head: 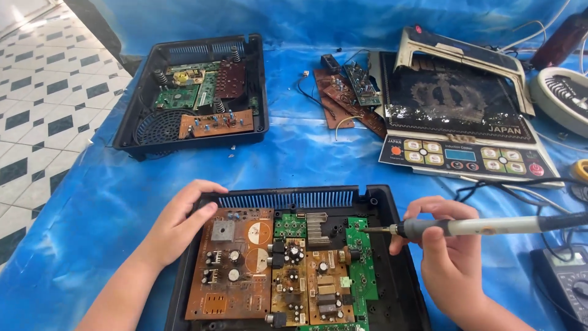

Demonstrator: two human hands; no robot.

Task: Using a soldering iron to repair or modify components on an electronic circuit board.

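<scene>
An open black appliance casing lies near me on a blue sheet, filled with brown and green circuit boards. My left hand rests on the casing's far-left corner, fingers curled over the rim. My right hand grips a grey-handled soldering iron, held level, its tip pointing left at the green board on the casing's right side. The iron's black cord runs off to the right.
A second open black casing with boards sits at the far left. Loose brown circuit boards lie at the far centre. An induction cooker top panel is at the far right. A multimeter lies by my right wrist. Tiled floor at left.
</scene>
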